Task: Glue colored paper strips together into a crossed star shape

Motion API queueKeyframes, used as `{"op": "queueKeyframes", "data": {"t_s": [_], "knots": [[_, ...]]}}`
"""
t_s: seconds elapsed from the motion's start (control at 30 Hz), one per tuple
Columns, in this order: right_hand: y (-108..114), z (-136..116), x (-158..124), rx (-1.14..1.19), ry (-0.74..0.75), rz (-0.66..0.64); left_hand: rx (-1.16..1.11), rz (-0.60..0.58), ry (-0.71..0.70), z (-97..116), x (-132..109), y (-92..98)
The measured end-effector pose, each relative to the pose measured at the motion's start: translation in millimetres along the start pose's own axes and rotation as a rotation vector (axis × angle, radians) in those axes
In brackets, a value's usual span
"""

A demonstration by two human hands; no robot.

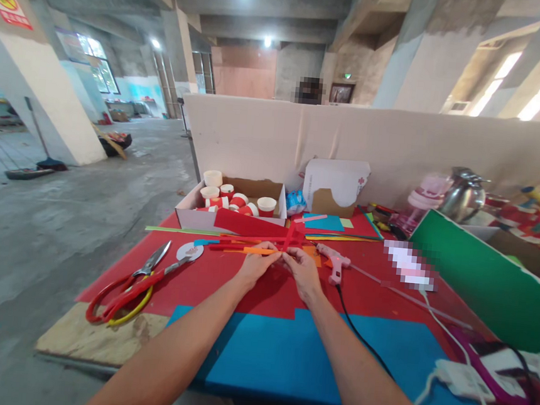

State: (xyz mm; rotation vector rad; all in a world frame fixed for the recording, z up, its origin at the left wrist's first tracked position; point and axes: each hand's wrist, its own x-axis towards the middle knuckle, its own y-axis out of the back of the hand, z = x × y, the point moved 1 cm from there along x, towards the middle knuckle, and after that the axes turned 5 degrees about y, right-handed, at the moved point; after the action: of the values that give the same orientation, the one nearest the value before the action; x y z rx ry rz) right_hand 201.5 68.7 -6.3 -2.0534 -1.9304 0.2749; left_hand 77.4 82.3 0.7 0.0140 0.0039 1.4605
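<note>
Head view looks down on my two hands, which meet over a red sheet (225,280) on the table. My left hand (257,266) is nearly closed, with thumb and fingers pinched on the red strips (290,236) where they cross. My right hand (302,271) is pinched in the same way, just beside the left and touching the same strips. One strip stands up and away from me, and the others lie flat across it. An orange strip (259,251) lies under my left fingertips; I cannot tell if I hold it too.

As I judge it, the work is in an early part. Many strips are already cut and lie loose behind my hands, and only a few are brought together into a cross. I see no finished shape. The glue gun (335,264) lies near my right hand, untouched, and the scissors (135,285) lie well apart on the left. A box of cups (231,208) stands behind the strips.
</note>
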Motion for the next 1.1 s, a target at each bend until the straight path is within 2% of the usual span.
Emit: {"op": "queueKeyframes", "data": {"t_s": [0.23,0.53,0.87,1.1], "knots": [[2.5,0.3,1.9,-0.024,0.022,0.013,0.052,0.043,-0.045,1.5,0.5,-0.4],[3.4,-4.6,0.3,-0.031,-0.054,-0.019,0.102,0.059,-0.070,0.1,2.0,-0.1],[4.9,1.1,1.8,0.081,-0.104,0.012,0.147,0.080,-0.058,3.1,-0.1,1.7],[7.4,1.2,3.2,0.087,-0.128,0.016,0.084,0.088,-0.030,3.3,-0.7,0.9]]}}
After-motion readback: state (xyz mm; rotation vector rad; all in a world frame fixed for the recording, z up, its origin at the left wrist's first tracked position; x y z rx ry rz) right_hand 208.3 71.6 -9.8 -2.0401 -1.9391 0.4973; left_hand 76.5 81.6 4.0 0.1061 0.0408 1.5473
